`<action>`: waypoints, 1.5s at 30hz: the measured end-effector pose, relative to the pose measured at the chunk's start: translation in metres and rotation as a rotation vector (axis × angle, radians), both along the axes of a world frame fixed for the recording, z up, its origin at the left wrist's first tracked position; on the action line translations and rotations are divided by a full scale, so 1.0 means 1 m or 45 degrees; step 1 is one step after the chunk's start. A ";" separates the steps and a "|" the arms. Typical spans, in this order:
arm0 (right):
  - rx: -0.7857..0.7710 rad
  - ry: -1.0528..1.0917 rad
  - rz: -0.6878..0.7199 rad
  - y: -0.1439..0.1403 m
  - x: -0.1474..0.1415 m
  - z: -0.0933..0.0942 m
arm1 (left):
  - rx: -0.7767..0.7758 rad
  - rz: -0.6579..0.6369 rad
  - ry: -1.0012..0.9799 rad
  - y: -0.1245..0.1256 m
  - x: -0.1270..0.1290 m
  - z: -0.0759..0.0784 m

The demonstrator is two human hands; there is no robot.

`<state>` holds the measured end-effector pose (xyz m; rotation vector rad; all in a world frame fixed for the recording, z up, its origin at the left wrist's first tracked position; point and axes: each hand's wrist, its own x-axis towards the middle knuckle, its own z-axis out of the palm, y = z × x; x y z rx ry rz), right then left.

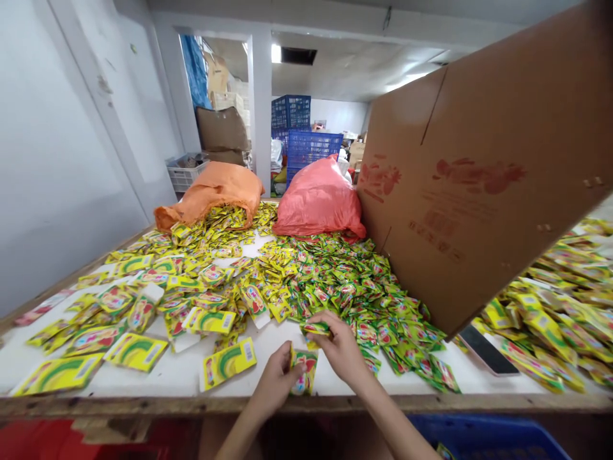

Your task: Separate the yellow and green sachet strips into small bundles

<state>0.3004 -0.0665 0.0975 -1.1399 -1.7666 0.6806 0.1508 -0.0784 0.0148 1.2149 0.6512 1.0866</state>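
My left hand (pixel 274 381) is closed on a green packet (pixel 306 370) with red fruit printed on it, held upright close to the table's front edge. A smaller green sachet (pixel 316 328) sits in the pinch of my right hand (pixel 341 348), just above and to the right. Beyond the right hand spreads a heap of green sachets (pixel 340 281). Further left lie yellow sachets (pixel 268 262). Beside my left hand, a flat yellow packet (pixel 228 364) with a banana picture rests on the white tabletop (pixel 242 386).
An orange sack (pixel 218 185) spills yellow sachets at the back left; a red sack (pixel 320 198) stands beside it. A large cardboard box (pixel 460 160) leans over the right side. A phone (pixel 488 351) lies near its lower corner. Blue crates (pixel 311 150) are stacked behind.
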 end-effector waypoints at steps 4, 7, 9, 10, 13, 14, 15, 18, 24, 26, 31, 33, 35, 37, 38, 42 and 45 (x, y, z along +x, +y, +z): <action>0.127 -0.319 0.059 0.005 -0.005 -0.009 | 0.004 -0.006 0.022 0.001 -0.003 -0.001; 0.159 -0.494 0.132 0.002 -0.002 -0.014 | 0.003 0.004 0.026 0.002 -0.004 -0.003; 0.138 -0.566 0.169 0.000 0.000 -0.014 | 0.008 0.014 0.034 0.002 -0.004 -0.004; 0.113 -0.587 0.161 0.000 0.001 -0.013 | 0.010 0.015 0.040 0.002 -0.004 -0.004; -0.027 -0.622 0.068 0.003 0.001 -0.010 | 0.002 0.010 0.058 0.001 -0.003 -0.004; -0.083 -0.639 0.037 0.005 0.001 -0.009 | -0.003 0.008 0.061 0.000 -0.003 -0.005; -0.130 -0.659 0.013 0.008 0.000 -0.008 | -0.003 0.011 0.066 0.000 -0.003 -0.005; -0.222 -0.717 -0.023 0.013 -0.001 -0.008 | 0.014 0.050 0.101 0.000 -0.003 -0.007; -0.186 -0.783 -0.016 0.009 -0.004 -0.001 | 0.030 0.070 0.160 -0.001 -0.003 -0.007; -0.148 -0.812 0.132 0.007 -0.007 0.005 | 0.049 0.054 0.179 -0.001 -0.004 -0.004; -0.250 -0.735 0.212 0.009 -0.012 0.011 | 0.067 0.063 0.183 -0.002 -0.007 -0.001; -0.253 -0.603 0.155 0.010 -0.009 0.009 | 0.047 0.059 0.144 -0.002 -0.008 -0.001; -0.184 -0.551 0.087 0.010 -0.005 0.007 | 0.023 0.024 0.090 -0.001 -0.008 0.000; -0.079 -0.597 0.029 0.009 -0.003 0.004 | 0.016 -0.014 0.062 -0.001 -0.008 0.000; -0.035 -0.625 0.020 0.008 -0.003 0.002 | 0.020 -0.023 0.062 0.000 -0.008 0.000; -0.049 -0.639 0.124 0.008 -0.013 -0.008 | 0.037 -0.005 0.065 0.001 -0.009 -0.001; -0.093 -0.557 0.115 0.007 -0.014 -0.015 | 0.029 0.038 0.048 0.001 -0.011 -0.001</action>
